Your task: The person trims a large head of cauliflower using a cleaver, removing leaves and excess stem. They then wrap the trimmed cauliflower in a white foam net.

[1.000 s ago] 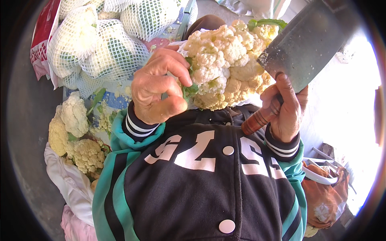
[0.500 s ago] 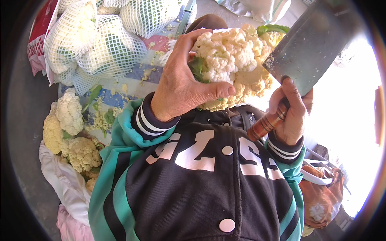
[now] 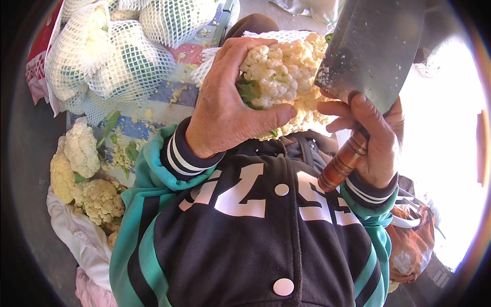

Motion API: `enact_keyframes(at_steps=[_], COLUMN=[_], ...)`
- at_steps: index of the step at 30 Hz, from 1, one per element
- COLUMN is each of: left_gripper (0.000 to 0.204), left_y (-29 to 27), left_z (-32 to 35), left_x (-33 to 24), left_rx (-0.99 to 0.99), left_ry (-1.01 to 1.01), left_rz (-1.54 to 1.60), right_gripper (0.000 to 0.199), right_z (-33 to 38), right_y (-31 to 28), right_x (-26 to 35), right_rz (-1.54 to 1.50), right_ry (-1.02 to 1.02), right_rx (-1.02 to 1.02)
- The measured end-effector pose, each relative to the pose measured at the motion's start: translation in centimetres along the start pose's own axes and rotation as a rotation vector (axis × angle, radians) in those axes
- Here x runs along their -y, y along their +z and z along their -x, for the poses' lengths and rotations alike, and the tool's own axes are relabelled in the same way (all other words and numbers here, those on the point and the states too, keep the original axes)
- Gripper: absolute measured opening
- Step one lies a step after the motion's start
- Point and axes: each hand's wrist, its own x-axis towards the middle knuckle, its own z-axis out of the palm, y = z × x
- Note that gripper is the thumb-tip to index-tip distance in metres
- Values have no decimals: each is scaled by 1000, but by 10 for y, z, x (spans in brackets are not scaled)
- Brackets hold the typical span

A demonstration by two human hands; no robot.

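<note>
My left hand [image 3: 227, 105] wraps, half curled, around a cauliflower [image 3: 279, 71] in front of me; my right hand [image 3: 377, 135] grips a cleaver [image 3: 376, 48]. Crumbs [image 3: 177, 94] litter the blue-and-white surface [image 3: 162, 106] beside netted heads [image 3: 130, 61].

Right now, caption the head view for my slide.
Left hand cups a cauliflower, right hand holds a cleaver; netted cauliflowers sit upper left.

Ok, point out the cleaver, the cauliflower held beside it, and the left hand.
Cleaver [image 3: 367, 56]: head view, on the flat of its blade.
Held cauliflower [image 3: 281, 77]: head view, on its pale florets.
Left hand [image 3: 223, 105]: head view, on its back, near the thumb's base.
</note>
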Motion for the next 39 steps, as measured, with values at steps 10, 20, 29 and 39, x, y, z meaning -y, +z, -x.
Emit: enact_keyframes(at_steps=[10,20,29,39], left_gripper=[78,78,75,72], left_y=[4,3,4,6], left_z=[3,0,-1,0], left_x=[1,4,0,-1], left_rx=[-13,11,17,-6], left_ry=[-11,27,-21,-4], left_rz=[73,53,51,46], right_gripper=[25,31,38,33], right_z=[-11,-29,-35,-34], right_y=[-4,-12,-16,-12], right_x=[16,38,36,33], right_rz=[146,393,418,311], right_ry=[42,157,167,146], right_rx=[136,218,298,305])
